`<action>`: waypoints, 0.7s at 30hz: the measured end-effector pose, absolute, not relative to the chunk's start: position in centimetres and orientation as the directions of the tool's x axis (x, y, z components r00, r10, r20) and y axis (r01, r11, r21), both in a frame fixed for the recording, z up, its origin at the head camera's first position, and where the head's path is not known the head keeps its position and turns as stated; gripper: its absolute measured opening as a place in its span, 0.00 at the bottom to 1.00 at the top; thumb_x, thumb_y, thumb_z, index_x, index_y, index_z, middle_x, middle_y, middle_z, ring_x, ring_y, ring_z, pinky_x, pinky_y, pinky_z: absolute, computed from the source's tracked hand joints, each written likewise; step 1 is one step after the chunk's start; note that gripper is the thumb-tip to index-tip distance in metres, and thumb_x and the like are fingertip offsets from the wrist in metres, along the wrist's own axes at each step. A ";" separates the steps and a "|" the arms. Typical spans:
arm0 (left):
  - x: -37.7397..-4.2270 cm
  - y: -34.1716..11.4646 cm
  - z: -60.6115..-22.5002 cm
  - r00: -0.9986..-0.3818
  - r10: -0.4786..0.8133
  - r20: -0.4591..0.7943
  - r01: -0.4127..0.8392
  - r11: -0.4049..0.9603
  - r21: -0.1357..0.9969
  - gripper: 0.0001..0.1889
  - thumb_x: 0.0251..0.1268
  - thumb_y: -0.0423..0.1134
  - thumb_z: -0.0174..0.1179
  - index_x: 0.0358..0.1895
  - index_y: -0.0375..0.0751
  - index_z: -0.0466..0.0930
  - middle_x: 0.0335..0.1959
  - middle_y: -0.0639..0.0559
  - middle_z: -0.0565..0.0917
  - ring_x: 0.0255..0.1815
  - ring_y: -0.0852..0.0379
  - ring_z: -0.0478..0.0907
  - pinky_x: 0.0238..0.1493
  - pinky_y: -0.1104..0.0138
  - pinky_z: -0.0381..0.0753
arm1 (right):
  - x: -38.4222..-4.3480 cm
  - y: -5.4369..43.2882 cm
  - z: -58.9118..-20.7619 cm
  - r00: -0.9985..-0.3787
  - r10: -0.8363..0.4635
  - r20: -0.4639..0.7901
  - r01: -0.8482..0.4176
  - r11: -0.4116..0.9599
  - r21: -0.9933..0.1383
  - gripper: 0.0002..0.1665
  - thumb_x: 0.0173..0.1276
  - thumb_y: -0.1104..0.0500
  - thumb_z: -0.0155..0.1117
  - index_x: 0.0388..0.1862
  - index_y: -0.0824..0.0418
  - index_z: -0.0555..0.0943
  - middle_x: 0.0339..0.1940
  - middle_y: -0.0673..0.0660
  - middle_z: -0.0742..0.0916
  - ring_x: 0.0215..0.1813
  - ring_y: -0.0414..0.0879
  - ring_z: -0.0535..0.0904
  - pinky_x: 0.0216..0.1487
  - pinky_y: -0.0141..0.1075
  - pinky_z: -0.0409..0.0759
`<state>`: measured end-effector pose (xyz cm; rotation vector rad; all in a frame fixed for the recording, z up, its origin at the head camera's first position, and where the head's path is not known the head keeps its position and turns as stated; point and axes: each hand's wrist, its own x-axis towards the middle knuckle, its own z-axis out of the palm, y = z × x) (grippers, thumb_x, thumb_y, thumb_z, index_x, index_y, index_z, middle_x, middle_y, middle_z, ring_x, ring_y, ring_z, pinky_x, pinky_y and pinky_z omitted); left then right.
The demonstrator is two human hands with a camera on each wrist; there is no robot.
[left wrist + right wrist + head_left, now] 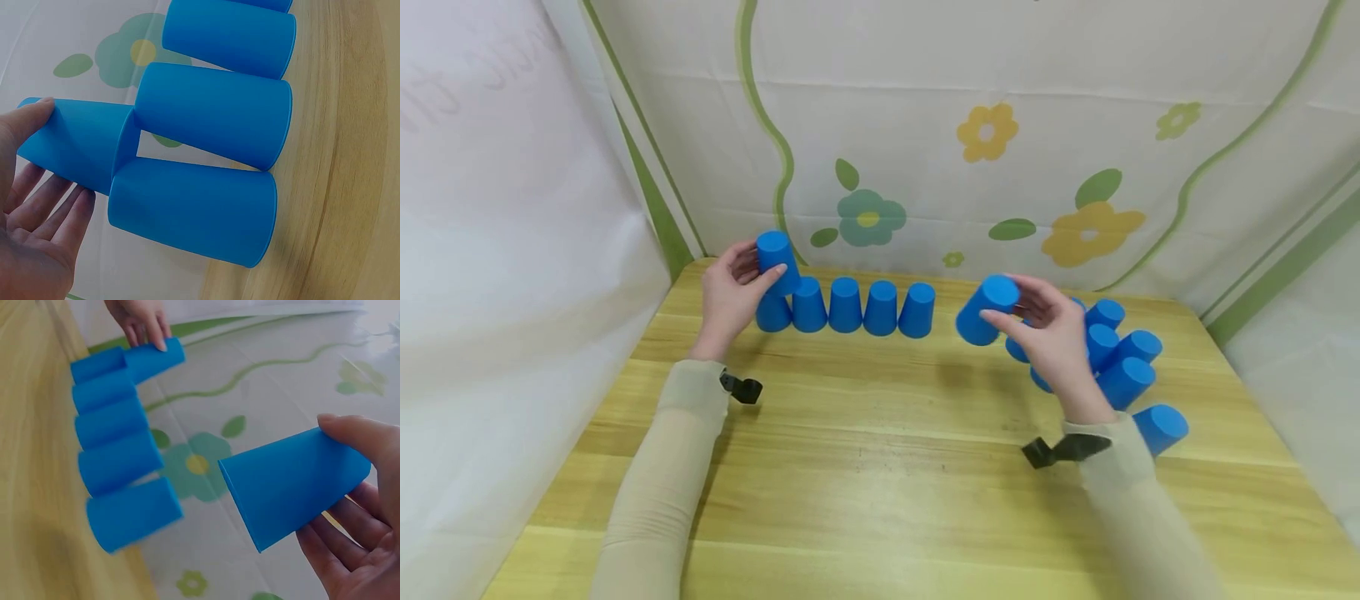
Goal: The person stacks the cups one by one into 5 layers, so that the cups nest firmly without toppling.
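My left hand (730, 292) grips an upside-down blue cup (777, 260) between thumb and fingers. In the left wrist view, that cup's rim meets the tops of two neighbouring cups, bridging the end pair of a row. The row of upside-down blue cups (846, 305) runs along the back of the table, close together. My right hand (1051, 333) holds another upside-down blue cup (981, 312), tilted and raised above the table, to the right of the row. The right wrist view shows this cup (294, 484) apart from the row's nearest cup (134, 512).
Several more upside-down blue cups (1126, 382) stand grouped on the right of the wooden table (865, 500), partly hidden behind my right hand and wrist. A white curtain (925, 167) with printed flowers hangs behind the table's back edge.
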<state>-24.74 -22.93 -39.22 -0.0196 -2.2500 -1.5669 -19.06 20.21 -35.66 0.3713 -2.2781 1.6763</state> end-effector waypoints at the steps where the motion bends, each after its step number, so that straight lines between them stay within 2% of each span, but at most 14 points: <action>1: -24.7 -22.9 -39.2 -0.921 -0.212 0.326 0.232 0.372 0.899 0.33 0.63 0.51 0.72 0.67 0.39 0.75 0.62 0.43 0.81 0.61 0.49 0.79 0.61 0.61 0.78 | -19.5 19.5 -36.0 -0.929 -0.050 0.367 -0.367 0.273 -0.890 0.31 0.63 0.56 0.79 0.65 0.56 0.81 0.58 0.54 0.86 0.58 0.47 0.82 0.58 0.34 0.80; 9: -24.8 -23.0 -39.3 -0.921 -0.211 0.327 0.233 0.376 0.897 0.34 0.63 0.53 0.72 0.67 0.39 0.75 0.61 0.43 0.81 0.60 0.49 0.80 0.61 0.60 0.79 | -23.4 14.6 -37.0 -0.955 -0.097 0.282 -0.295 0.165 -0.941 0.35 0.62 0.49 0.79 0.67 0.54 0.80 0.60 0.54 0.85 0.61 0.48 0.80 0.62 0.40 0.78; 21: -24.9 -23.0 -39.4 -0.919 -0.205 0.336 0.242 0.380 0.893 0.33 0.63 0.51 0.72 0.66 0.38 0.75 0.61 0.42 0.81 0.61 0.48 0.80 0.61 0.60 0.79 | -27.2 10.3 -37.5 -0.960 -0.117 0.254 -0.272 0.180 -0.945 0.32 0.66 0.52 0.77 0.67 0.56 0.79 0.61 0.55 0.84 0.62 0.48 0.79 0.64 0.42 0.76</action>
